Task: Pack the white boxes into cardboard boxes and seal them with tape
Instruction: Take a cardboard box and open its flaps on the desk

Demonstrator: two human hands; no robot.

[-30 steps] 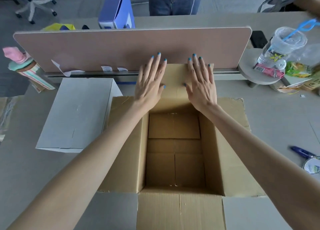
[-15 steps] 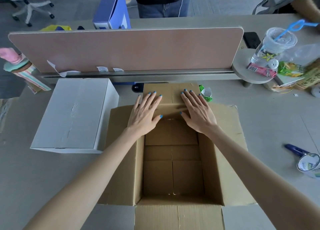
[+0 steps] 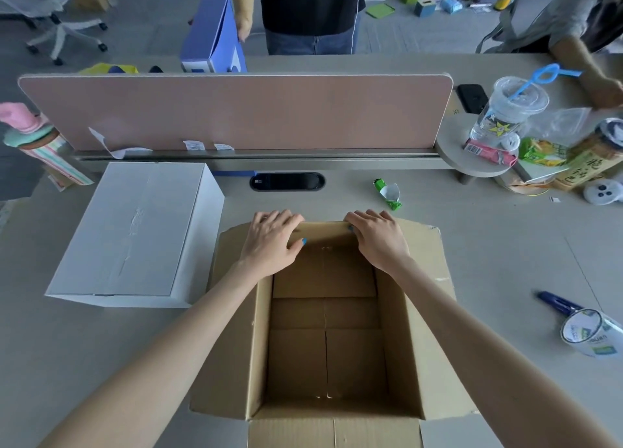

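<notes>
Your left hand (image 3: 269, 242) and right hand (image 3: 379, 242) both grip the far flap (image 3: 323, 233) of the cardboard box (image 3: 401, 346). The fingers curl over the flap's outer edge and the thumbs lie on its inner face. The cardboard box stands open on the desk (image 3: 505, 262), side flaps spread. 1 white box (image 3: 135, 235) sits just left of it, not touching. A tape roll (image 3: 586, 333) lies well to its right, and a green wrapper (image 3: 387, 193) lies just beyond it.

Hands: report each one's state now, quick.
Left hand: closed, fingers curled over the far flap.
Right hand: closed, gripping the same flap.
</notes>
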